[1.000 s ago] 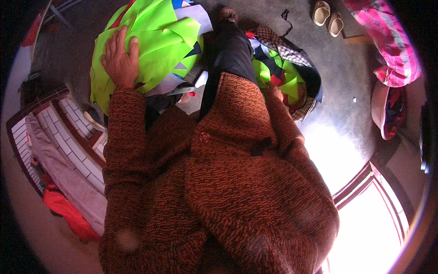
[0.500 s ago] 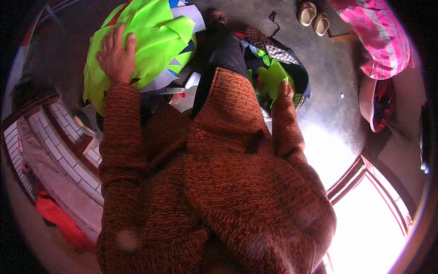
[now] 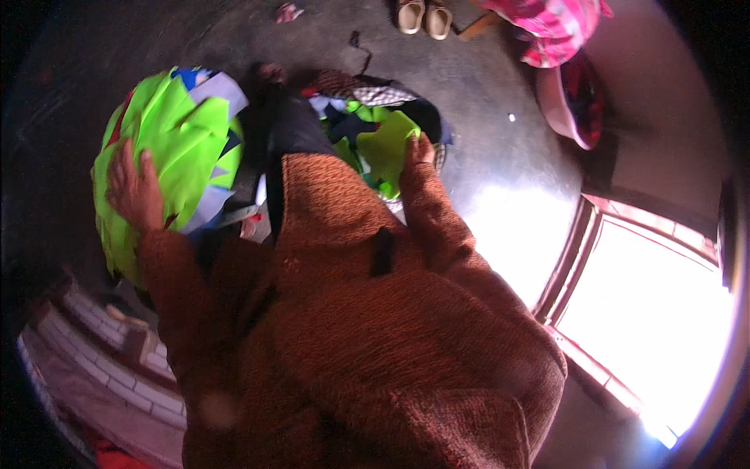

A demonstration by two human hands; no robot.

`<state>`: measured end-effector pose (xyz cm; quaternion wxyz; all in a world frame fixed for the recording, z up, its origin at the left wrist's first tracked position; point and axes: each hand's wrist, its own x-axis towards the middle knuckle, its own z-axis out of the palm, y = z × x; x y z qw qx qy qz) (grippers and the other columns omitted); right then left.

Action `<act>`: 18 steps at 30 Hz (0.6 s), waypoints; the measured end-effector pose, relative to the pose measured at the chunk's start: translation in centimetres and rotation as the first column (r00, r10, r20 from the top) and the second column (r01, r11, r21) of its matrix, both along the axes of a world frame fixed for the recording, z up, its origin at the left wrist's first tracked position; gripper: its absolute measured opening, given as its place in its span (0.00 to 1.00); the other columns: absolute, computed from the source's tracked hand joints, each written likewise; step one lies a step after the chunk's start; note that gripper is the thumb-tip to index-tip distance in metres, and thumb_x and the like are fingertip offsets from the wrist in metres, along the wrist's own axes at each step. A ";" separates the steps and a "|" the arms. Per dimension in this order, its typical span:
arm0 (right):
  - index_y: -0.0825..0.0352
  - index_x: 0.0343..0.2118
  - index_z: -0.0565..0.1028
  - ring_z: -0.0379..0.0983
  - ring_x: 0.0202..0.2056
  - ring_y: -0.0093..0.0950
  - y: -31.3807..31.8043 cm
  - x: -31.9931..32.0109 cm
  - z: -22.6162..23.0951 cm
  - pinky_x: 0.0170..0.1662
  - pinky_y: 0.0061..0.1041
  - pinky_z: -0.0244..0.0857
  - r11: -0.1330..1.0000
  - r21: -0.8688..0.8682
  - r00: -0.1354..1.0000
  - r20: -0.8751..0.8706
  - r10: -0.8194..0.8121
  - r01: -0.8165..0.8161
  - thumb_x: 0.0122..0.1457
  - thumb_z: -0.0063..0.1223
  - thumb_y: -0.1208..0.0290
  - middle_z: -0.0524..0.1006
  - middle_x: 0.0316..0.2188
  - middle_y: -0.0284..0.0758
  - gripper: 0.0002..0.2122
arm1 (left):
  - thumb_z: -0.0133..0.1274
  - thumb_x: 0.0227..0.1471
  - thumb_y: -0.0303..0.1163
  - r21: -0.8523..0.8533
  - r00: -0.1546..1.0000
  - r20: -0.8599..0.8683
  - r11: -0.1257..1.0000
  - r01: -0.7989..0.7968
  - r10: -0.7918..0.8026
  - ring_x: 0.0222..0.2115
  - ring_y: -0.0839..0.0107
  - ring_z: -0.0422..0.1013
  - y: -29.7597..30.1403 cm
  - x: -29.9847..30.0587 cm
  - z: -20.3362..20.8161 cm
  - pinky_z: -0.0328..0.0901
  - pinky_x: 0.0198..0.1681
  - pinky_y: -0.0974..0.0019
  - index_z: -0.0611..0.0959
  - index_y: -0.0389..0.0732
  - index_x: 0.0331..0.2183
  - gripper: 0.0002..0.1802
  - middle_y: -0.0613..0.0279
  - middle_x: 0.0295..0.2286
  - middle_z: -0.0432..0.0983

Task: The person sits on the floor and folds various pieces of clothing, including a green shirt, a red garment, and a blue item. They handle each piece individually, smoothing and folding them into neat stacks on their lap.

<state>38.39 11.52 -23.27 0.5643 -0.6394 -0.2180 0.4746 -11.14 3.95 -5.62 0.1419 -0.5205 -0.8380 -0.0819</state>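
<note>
On the left, a heaped pile of neon-green fabric pieces [image 3: 183, 148] has blue, grey and red scraps along its edges. My left hand [image 3: 134, 187] lies on that pile with its fingers spread. To the right, beyond my knee, a bag or bundle with a dark and checked rim [image 3: 387, 95] holds green, navy and pale cloth scraps. My right hand [image 3: 420, 150] is at its right side, pinching the edge of a neon-green fabric piece [image 3: 388, 146] above the other scraps. Part of this hand is turned away from view.
Cream clogs [image 3: 423, 17] stand on the dark floor at the far side. A pink basin [image 3: 553, 108] sits by the right wall below pink checked cloth [image 3: 558, 27]. Bright light comes through a doorway [image 3: 641, 313] at the lower right. A dark cord [image 3: 360, 51] lies beyond the bag.
The whole view has shifted, so the pile, bag and basin appear farther left. My left hand stays on the pile, and my right hand still holds the green fabric piece, now spread more flatly.
</note>
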 end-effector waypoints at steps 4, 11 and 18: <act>0.71 0.43 0.69 0.67 0.38 0.24 -0.2 -2.6 7.8 0.43 0.23 0.60 0.955 0.020 0.947 0.133 0.291 -0.296 0.59 0.44 0.67 0.74 0.36 0.36 0.14 | 0.34 0.55 0.54 0.026 0.999 0.016 0.999 0.028 -0.028 0.55 0.63 0.54 -0.1 0.2 0.6 0.51 0.51 0.45 0.63 0.56 0.54 0.27 0.65 0.53 0.59; 0.71 0.37 0.70 0.67 0.35 0.20 -1.7 -9.8 19.5 0.38 0.21 0.62 0.751 0.243 0.788 0.221 0.574 -0.614 0.60 0.40 0.68 0.73 0.32 0.32 0.11 | 0.38 0.53 0.51 0.044 1.000 0.009 0.999 0.001 -0.001 0.55 0.62 0.54 -0.4 0.8 1.3 0.49 0.52 0.44 0.65 0.54 0.52 0.25 0.63 0.53 0.59; 0.71 0.44 0.70 0.68 0.38 0.22 -1.1 -14.9 20.2 0.43 0.20 0.61 0.598 0.461 0.675 0.004 0.737 -0.656 0.61 0.42 0.66 0.74 0.38 0.33 0.14 | 0.42 0.51 0.49 0.116 0.998 0.063 0.993 0.018 -0.026 0.55 0.59 0.54 -0.5 1.3 1.4 0.45 0.54 0.44 0.67 0.51 0.50 0.25 0.61 0.51 0.62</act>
